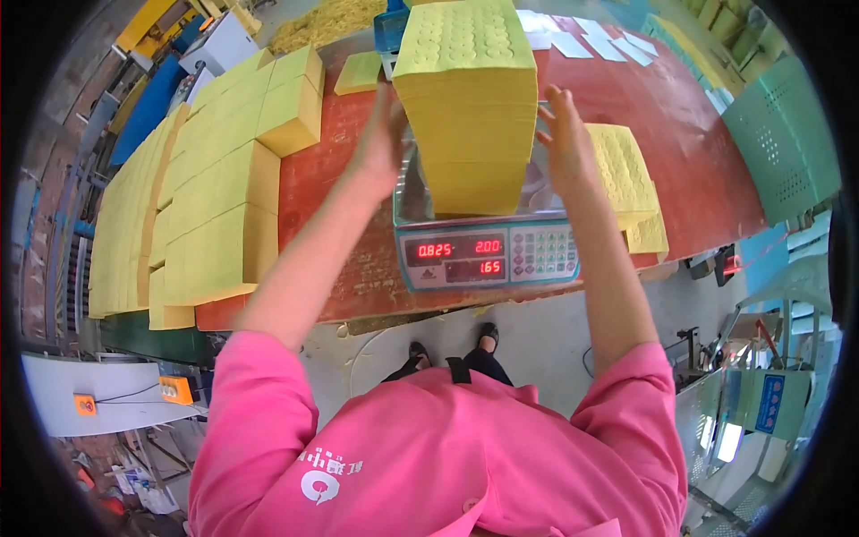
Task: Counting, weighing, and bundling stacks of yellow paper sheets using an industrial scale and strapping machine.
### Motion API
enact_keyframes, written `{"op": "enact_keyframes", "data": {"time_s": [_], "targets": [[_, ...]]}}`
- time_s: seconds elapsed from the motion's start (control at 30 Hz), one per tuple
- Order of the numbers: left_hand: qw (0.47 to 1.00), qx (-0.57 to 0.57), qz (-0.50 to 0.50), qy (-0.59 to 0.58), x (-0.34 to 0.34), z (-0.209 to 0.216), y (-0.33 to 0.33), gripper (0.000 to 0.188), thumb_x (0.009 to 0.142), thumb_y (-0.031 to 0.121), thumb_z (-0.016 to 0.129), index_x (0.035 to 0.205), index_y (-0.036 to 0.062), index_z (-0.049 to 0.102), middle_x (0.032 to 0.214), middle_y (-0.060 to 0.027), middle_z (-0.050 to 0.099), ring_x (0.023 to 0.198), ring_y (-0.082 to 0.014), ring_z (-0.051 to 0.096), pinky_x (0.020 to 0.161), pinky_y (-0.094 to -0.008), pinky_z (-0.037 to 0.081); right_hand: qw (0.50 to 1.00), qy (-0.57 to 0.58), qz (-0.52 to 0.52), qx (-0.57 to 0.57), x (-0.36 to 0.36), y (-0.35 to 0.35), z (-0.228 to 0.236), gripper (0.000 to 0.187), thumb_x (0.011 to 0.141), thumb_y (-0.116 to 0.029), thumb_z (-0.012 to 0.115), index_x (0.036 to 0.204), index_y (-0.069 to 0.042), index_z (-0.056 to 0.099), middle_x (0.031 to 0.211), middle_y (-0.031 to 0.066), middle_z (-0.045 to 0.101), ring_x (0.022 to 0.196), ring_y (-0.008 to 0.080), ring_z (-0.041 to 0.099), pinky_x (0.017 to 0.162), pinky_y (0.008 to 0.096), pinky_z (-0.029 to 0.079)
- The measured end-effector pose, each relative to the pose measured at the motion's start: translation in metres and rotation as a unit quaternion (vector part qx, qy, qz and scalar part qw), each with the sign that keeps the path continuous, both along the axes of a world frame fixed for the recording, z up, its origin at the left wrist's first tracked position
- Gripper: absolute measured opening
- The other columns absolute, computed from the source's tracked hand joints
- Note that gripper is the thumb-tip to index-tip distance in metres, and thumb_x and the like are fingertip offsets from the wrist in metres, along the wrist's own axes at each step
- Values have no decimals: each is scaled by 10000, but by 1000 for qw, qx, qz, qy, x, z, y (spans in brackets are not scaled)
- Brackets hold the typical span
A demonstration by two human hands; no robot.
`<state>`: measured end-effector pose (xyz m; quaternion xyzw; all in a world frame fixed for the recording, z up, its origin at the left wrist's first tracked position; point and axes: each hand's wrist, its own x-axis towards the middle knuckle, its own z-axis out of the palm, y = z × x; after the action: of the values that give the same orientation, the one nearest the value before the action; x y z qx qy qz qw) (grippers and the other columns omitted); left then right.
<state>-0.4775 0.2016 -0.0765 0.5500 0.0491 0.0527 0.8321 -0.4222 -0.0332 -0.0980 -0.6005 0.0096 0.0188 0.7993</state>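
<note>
A tall stack of yellow paper (474, 125) stands on a digital scale (488, 253), whose red displays are lit. Round embossed marks cover its top sheet. My left hand (383, 139) is beside the stack's left side, its fingers stretched forward and partly hidden by blur and angle. On the other side, my right hand (568, 139) has its fingers spread, close to the paper but not wrapped round it. Neither hand visibly grips anything. Right of the scale, partly behind my right forearm, lies a lower yellow paper pile (619, 174).
Blocks of yellow paper (219, 192) fill the left of the red table (689, 170). A small yellow pad (360, 73) lies behind my left hand. White slips (601, 45) lie at the far right, near a green perforated panel (778, 139). A blue object (391, 31) stands behind the stack.
</note>
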Motion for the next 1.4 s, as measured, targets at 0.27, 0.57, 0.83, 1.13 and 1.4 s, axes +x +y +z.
{"op": "enact_keyframes", "data": {"time_s": [0.27,0.57,0.83,1.13,1.4], "targets": [[986,-134,-19,-96,19,-28,-41,542,936,372,591,1358,56,467,1241,-69,579,1113,-168,576,890,-349,518,980,-58,167,96,22,37,13,575,984,-511,490,1360,-78,529,1174,26,598,1017,119,568,834,290,483],[979,-83,184,-16,-58,-58,-3,526,981,371,523,1372,28,448,1360,-159,514,1159,-278,556,972,-406,466,994,-86,47,43,-28,-31,-2,416,1014,-287,450,1311,-11,540,1219,113,617,1067,226,606,894,351,478],[924,6,329,193,-230,-98,43,184,930,197,612,985,24,642,830,-80,654,568,-96,537,481,-220,373,985,90,143,17,-142,-121,-49,287,998,-115,438,1168,37,611,1011,132,676,879,220,660,834,348,517],[947,7,287,144,-221,-94,36,162,937,180,597,954,27,649,727,-73,615,453,-56,392,410,-225,229,986,105,95,84,-184,-92,-59,246,990,-100,467,1136,17,627,965,106,682,862,192,653,825,344,523],[952,24,268,144,-215,-97,58,167,940,186,595,966,31,653,766,-73,642,470,-65,439,422,-208,268,987,118,54,91,-200,-84,-68,232,982,-80,481,1130,20,628,947,108,682,864,198,656,820,357,530]]}}
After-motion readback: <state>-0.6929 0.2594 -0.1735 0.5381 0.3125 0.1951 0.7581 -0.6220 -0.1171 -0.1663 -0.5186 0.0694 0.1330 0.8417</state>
